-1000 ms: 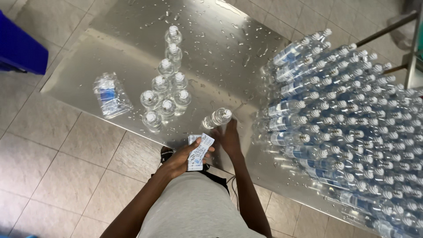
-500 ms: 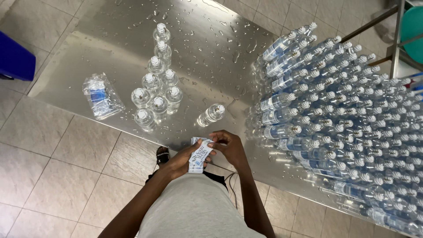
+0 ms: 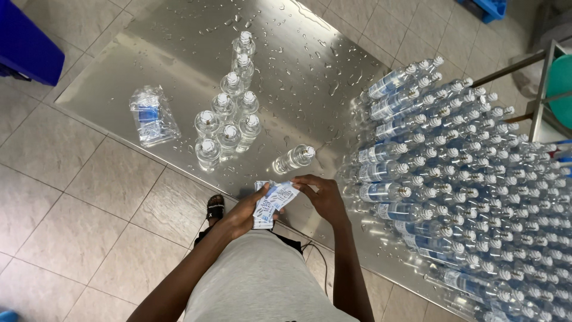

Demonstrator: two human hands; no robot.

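My left hand [image 3: 241, 213] holds a small stack of white-and-blue labels [image 3: 269, 203] at the near edge of a wet steel table [image 3: 179, 53]. My right hand [image 3: 322, 195] pinches the top label of that stack. Just beyond the hands a clear plastic bottle [image 3: 293, 158] with a white cap lies on its side on the table. Several capped bottles [image 3: 226, 122] stand upright in a cluster to the left of it.
A large pile of bottles [image 3: 465, 179] lies stacked on its side along the table's right. A clear bag of labels [image 3: 152, 116] rests on the table's left. A blue crate [image 3: 24, 45] sits at far left on the tiled floor, a metal frame [image 3: 539, 89] at far right.
My right hand left the lying bottle on the table and came back to the label stack in my left hand. The view shifted slightly.
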